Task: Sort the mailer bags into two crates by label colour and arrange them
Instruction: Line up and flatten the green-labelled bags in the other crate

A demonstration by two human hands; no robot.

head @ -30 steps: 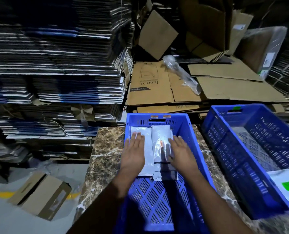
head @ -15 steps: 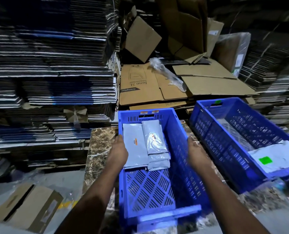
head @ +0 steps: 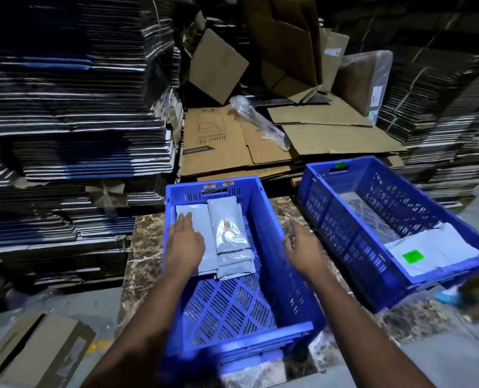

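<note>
A blue crate [head: 274, 233] stands in front of me on a marble table [head: 143, 247]. At its far end lie grey mailer bags [head: 232, 236], one showing an orange label. My left hand [head: 185, 242] rests flat, fingers straight, on the left grey bag inside the crate. My right hand [head: 302, 247] hovers with relaxed fingers just outside the crate's right wall, holding nothing. A second blue crate [head: 344, 228] stands to the right, holding a grey mailer bag with a green label [head: 428, 253] at its near end.
Tall stacks of flattened cartons [head: 73, 121] rise at the left and far right. Brown flattened cardboard [head: 232, 144] and a clear plastic wrap [head: 258, 121] lie behind the crates. A cardboard box [head: 36, 354] sits on the floor at the lower left.
Both hands have let go of the crate's side walls. My left hand moved back into the crate onto the left bag; my right hand opened beside the right wall.
</note>
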